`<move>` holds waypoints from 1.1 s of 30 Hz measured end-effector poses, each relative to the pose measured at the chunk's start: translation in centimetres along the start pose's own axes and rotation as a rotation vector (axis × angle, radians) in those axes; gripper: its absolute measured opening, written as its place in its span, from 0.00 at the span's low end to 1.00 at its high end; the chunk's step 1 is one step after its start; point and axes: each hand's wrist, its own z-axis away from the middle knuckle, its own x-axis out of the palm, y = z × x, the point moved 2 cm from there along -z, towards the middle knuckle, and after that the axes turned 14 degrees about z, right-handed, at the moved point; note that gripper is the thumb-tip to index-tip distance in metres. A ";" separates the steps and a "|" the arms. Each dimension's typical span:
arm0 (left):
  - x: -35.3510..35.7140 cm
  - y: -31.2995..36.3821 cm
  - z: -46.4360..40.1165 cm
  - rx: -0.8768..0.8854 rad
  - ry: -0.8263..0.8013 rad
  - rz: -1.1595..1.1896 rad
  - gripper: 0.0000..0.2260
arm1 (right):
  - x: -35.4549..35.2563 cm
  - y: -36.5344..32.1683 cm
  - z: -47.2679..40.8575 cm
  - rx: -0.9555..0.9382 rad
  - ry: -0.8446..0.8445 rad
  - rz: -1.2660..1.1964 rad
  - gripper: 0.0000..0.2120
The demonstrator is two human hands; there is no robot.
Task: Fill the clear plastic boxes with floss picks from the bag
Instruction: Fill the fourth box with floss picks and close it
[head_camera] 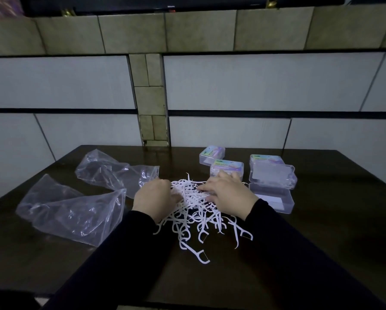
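With both hands, left hand [154, 199] and right hand [229, 194], spread loosely, palms down, over the floss picks [193, 211] heaped on the table [321, 253], gathering is under way; next, grasp a bunch for the open box [274, 199].

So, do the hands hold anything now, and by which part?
It cannot be told. The left hand and right hand rest on the pile of floss picks, fingers among them; no clear hold shows.
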 end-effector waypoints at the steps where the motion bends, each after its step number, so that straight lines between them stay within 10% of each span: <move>1: 0.0 0.1 0.0 -0.004 0.006 0.003 0.15 | -0.1 0.0 -0.1 0.005 0.007 0.007 0.19; 33: -1.6 0.9 0.9 0.104 0.383 0.554 0.12 | -1.8 1.9 2.8 0.236 0.566 -0.275 0.09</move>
